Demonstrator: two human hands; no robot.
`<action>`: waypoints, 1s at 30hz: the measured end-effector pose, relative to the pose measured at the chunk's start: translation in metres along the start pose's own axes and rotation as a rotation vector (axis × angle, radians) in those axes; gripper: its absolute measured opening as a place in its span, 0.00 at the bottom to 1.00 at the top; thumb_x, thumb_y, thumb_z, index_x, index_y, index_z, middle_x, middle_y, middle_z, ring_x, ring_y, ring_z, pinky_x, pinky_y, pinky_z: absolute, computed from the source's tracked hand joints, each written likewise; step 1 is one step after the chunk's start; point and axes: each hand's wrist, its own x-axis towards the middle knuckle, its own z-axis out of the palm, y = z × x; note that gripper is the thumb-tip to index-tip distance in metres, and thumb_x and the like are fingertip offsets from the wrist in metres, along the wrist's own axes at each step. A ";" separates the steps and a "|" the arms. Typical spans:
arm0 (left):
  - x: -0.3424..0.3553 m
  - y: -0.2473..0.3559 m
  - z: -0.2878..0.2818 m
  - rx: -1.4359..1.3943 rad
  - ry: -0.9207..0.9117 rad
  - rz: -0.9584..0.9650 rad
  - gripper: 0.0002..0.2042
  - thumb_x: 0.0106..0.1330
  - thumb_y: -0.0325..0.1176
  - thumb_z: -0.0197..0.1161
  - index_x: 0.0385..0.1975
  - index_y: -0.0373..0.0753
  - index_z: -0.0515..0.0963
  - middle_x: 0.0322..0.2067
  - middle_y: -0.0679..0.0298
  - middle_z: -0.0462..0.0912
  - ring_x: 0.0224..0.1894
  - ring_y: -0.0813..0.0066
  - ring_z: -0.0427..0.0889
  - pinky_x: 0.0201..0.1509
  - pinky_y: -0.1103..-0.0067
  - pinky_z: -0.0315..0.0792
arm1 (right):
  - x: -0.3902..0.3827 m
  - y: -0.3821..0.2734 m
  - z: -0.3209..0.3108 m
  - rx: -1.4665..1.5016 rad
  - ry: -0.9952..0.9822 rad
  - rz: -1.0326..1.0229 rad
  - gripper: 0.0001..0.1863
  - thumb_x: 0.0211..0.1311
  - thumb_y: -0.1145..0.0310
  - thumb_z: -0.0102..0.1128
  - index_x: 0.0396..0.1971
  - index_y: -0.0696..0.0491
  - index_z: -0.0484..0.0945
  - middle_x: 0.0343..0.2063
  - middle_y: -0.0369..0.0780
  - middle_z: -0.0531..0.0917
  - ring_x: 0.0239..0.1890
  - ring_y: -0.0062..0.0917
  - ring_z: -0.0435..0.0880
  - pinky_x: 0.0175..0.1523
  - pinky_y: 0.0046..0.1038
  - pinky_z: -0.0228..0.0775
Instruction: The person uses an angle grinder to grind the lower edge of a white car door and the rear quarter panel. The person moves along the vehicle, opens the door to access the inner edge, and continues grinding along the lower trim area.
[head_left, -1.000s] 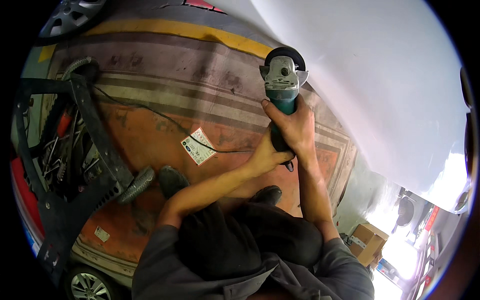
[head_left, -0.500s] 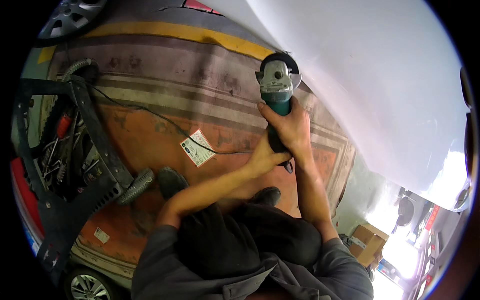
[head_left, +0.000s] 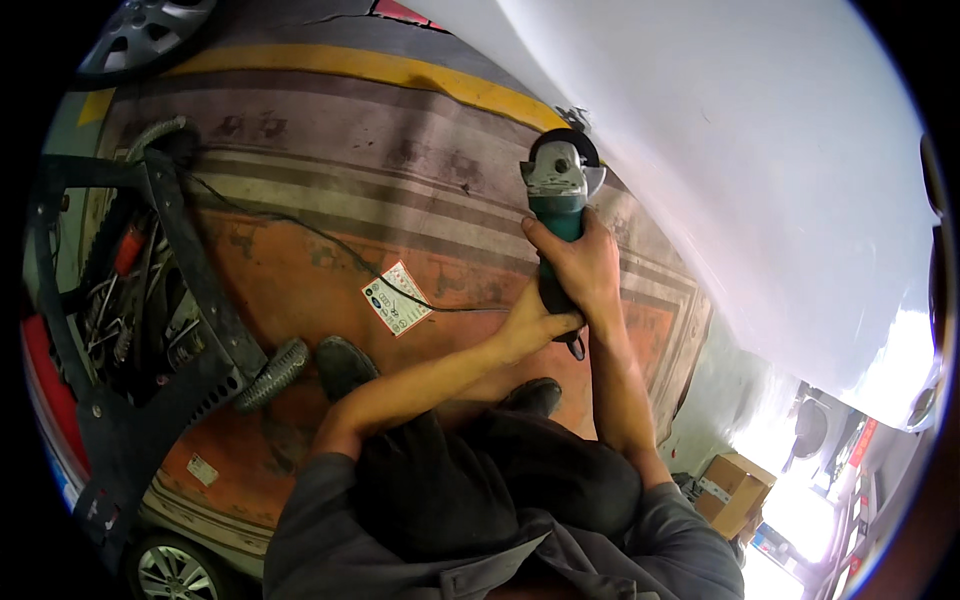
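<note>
Grinder (head_left: 556,200) now lower, two hands (head_left: 580,265) around one handle.

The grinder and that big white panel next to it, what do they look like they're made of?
The grinder: a bare grey metal head, dull like cast aluminium, on a teal body that looks like matte plastic, gripped by the right hand and the left hand. The white panel: smooth and glossy with soft reflections, probably painted sheet metal, though plastic cannot be ruled out.
</note>
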 end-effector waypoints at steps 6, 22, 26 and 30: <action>0.002 0.005 0.006 0.046 0.051 0.074 0.38 0.57 0.33 0.81 0.67 0.34 0.67 0.52 0.61 0.81 0.52 0.74 0.84 0.51 0.73 0.83 | -0.002 -0.014 -0.005 -0.021 0.024 -0.034 0.34 0.55 0.46 0.80 0.46 0.63 0.86 0.35 0.53 0.91 0.41 0.46 0.92 0.52 0.43 0.81; 0.007 -0.001 -0.006 -0.086 0.042 0.064 0.42 0.60 0.29 0.78 0.73 0.33 0.62 0.55 0.60 0.80 0.55 0.73 0.83 0.54 0.74 0.83 | 0.010 -0.005 0.013 -0.145 0.015 -0.018 0.35 0.55 0.42 0.79 0.46 0.62 0.86 0.34 0.51 0.92 0.41 0.41 0.93 0.51 0.41 0.81; 0.013 -0.007 -0.001 -0.106 0.079 0.178 0.41 0.57 0.23 0.76 0.72 0.32 0.62 0.54 0.58 0.82 0.54 0.71 0.85 0.55 0.73 0.83 | 0.010 -0.006 0.013 -0.168 0.024 -0.039 0.37 0.54 0.41 0.78 0.47 0.62 0.86 0.35 0.52 0.91 0.42 0.43 0.93 0.51 0.42 0.80; 0.022 -0.010 -0.019 -0.083 0.018 0.192 0.44 0.63 0.32 0.79 0.77 0.34 0.59 0.64 0.59 0.76 0.66 0.72 0.78 0.64 0.71 0.80 | 0.019 -0.025 0.019 -0.230 0.016 -0.081 0.38 0.53 0.41 0.78 0.48 0.62 0.86 0.34 0.51 0.91 0.40 0.42 0.92 0.51 0.42 0.80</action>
